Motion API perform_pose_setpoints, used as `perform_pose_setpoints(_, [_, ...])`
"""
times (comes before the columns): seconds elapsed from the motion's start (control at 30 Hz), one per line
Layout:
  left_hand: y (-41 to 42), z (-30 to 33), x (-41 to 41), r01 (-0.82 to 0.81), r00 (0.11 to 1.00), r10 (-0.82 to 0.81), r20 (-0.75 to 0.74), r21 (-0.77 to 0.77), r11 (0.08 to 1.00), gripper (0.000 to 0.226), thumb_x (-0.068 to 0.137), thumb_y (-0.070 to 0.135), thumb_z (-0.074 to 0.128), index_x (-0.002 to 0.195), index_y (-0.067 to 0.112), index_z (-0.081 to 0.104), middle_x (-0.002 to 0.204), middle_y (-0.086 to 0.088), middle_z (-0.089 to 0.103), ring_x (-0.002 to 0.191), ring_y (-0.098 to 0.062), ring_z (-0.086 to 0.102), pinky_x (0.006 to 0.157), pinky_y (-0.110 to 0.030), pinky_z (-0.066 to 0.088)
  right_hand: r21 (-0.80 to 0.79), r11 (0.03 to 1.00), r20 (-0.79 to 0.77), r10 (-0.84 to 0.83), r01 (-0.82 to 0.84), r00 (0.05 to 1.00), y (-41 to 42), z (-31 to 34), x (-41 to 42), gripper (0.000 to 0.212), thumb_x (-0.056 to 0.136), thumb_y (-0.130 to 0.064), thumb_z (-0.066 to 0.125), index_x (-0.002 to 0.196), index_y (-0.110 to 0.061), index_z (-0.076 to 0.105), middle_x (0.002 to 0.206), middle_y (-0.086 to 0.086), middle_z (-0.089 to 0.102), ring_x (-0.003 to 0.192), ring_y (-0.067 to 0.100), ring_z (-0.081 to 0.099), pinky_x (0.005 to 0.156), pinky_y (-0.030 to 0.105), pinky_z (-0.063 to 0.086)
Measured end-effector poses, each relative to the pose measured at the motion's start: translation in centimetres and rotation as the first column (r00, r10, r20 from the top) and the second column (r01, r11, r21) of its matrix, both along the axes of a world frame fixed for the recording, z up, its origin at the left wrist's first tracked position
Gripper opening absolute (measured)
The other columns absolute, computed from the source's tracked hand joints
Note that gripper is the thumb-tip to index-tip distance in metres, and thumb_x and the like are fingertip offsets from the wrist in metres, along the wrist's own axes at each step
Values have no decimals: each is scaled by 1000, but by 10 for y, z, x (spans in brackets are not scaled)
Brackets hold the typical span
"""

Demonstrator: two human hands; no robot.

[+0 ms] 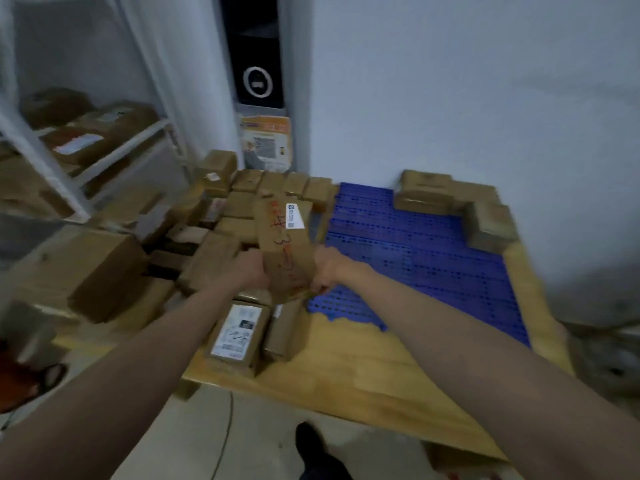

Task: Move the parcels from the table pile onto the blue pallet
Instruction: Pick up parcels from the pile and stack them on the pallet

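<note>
I hold a long cardboard parcel [282,244] with both hands: my left hand [254,268] curls round its near left edge, my right hand [327,270] pinches its near right corner. It hangs over the seam between the table pile [221,216] on the left and the blue pallet [415,258] on the right. The pallet carries a few brown boxes [450,202] at its far right corner. The shelf [114,147] at far left holds more parcels.

red handwritten "4" and "3-" on the held parcel [282,244], other labels illegible
</note>
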State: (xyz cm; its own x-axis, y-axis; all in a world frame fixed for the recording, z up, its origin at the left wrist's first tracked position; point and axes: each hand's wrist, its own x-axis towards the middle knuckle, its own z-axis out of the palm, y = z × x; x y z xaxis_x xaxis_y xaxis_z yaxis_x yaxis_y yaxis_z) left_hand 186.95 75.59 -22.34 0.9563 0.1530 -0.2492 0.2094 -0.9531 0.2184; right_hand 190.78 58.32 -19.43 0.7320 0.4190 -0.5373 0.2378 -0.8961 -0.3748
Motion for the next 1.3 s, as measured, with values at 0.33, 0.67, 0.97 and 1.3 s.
perform_pose_setpoints(0.33, [-172,-19,0,300,938,-324,-124,-182,937,22,83,26,71,102,18,64,103,-7,68,89,-25,64,74,-37,54,35,921,-44,-387,388,921,-179,-3,-67,57,86,2,68,133,8,37,95,21,69,72,28,65,68,36,58])
perform_pose_setpoints(0.67, [-331,-54,51,357,849,-461,-256,-365,860,19,92,8,56,109,18,54,101,-7,53,83,-22,46,68,-36,37,57,819,-76,-567,571,820,-339,-35,-43,54,84,-2,73,125,0,39,106,27,68,83,34,71,79,42,60])
perform_pose_setpoints(0.97, [-456,-88,114,315,815,-455,-360,-384,868,20,91,14,60,110,13,52,101,-16,60,76,-26,51,66,-41,47,18,843,-43,-537,538,843,-455,-81,34,51,81,0,72,122,2,43,110,22,64,84,31,70,62,34,59])
perform_pose_setpoints(1.3, [-513,-119,169,244,804,-457,-382,-488,838,53,62,28,91,104,38,58,91,10,68,73,-5,66,54,-18,52,44,806,-159,-578,590,801,-517,-146,111,37,82,5,68,83,-13,36,91,14,53,71,31,69,58,37,60])
